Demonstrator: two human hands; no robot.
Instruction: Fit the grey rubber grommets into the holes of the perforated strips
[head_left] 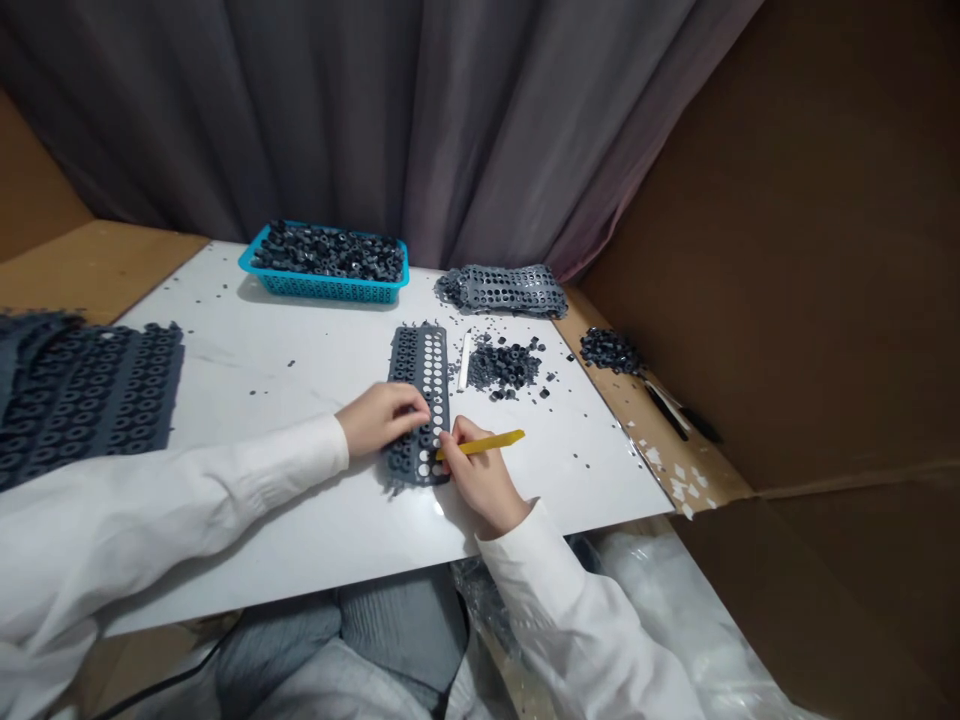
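A dark grey rubber-like sheet (406, 352) with rows of rings and round holes lies lengthwise in front of me on the white board. Some of its holes show white, others hold dark rings. My left hand (381, 415) rests over the sheet's middle, fingers curled and thumb near the fingertips; what they pinch, if anything, is too small to tell. My right hand (480, 475) is closed around a slim yellow stick-like tool (491, 442). Its left end is at the holes near the sheet's lower right edge, and its exact kind is unclear.
A blue basket (322, 288) full of small dark rings stands at the back. Punched strips (517, 290) are stacked behind a white stick (464, 362) and a pile of dark bits (506, 367). Larger ringed sheets (112, 395) lie left. Right are another pile (609, 350) and a black-handled tool (666, 412).
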